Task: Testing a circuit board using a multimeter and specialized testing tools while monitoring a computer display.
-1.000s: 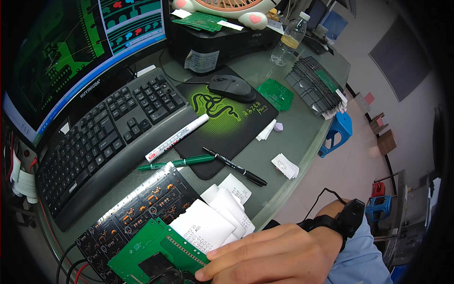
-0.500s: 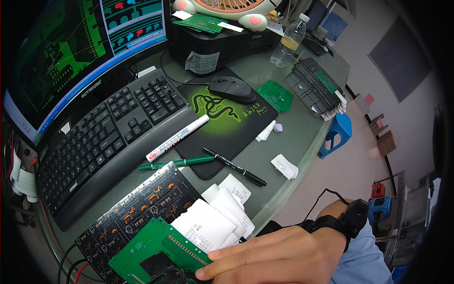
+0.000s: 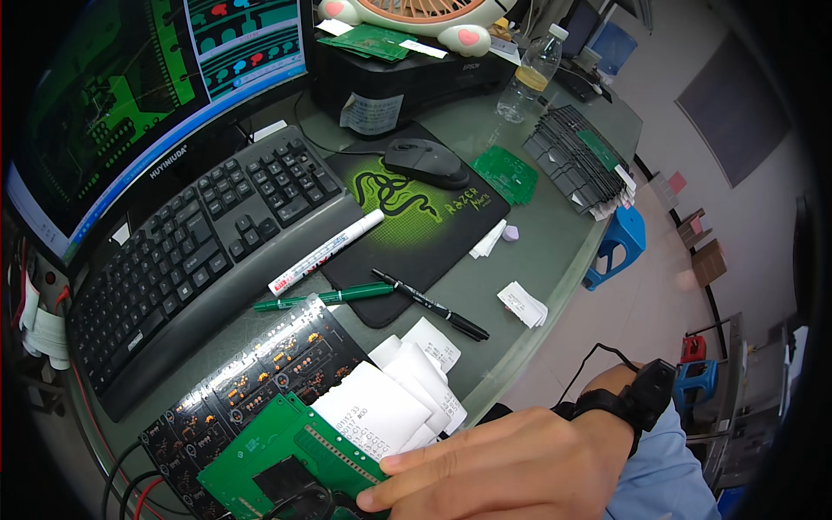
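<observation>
"Fingers [image 3: 416, 466] first: how are they lying?"

"They're lying close together on the right hand [image 3: 524, 468], and two tips are touching the green circuit board [image 3: 251, 446] at its right edge. I'm not making out the thumb, so I can't tell whether they're pinching it or only pressing. The left hand isn't showing."

"Where is that board sitting?"

"On the near side of the keyboard [image 3: 204, 247], overlapping the black circuit board [image 3: 299, 347]. I can't tell whether it's resting on that one or being held just above it."

"Why by the edge?"

"Probably for steadiness: the hand is leaving most of the board's face uncovered that way."

"And the paper slips [image 3: 373, 412]?"

"They're lying to the near right of the keyboard, just beside the green board, with print facing up, perhaps for easy reading."

"Pens?"

"The white marker [image 3: 325, 253] is lying just off the keyboard's near edge. The green pen [image 3: 355, 293] and black pen [image 3: 433, 307] are lying farther from the keyboard on that same side, presumably for easy reach. The mouse [image 3: 425, 163] is sitting on its mouse pad [image 3: 442, 230], right of the keyboard, likely for the right hand's convenience."
</observation>
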Demonstrator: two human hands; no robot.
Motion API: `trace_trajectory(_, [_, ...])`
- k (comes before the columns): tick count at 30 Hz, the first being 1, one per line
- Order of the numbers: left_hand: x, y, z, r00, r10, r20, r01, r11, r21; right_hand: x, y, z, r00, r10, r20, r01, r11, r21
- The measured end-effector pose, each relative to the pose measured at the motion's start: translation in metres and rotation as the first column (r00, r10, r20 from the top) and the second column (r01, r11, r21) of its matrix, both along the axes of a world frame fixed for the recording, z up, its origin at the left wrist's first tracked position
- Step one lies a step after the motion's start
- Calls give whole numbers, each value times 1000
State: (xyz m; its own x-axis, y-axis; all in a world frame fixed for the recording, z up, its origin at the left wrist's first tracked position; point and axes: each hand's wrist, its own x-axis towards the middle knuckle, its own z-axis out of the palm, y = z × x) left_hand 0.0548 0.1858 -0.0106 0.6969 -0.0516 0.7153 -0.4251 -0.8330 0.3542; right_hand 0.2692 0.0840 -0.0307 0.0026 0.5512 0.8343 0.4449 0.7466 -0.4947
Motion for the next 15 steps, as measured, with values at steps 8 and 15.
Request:
trace_trajectory(8, [2,-1,-1,1000,13,19,-13,1000,-21,44,-13,35,870,473,-142,-441,614,-655])
trace_trajectory(15, [-13,-2,1,997,-1,-83,0,1000,-13,39,-16,33,915,391,-102,-363,684,-633])
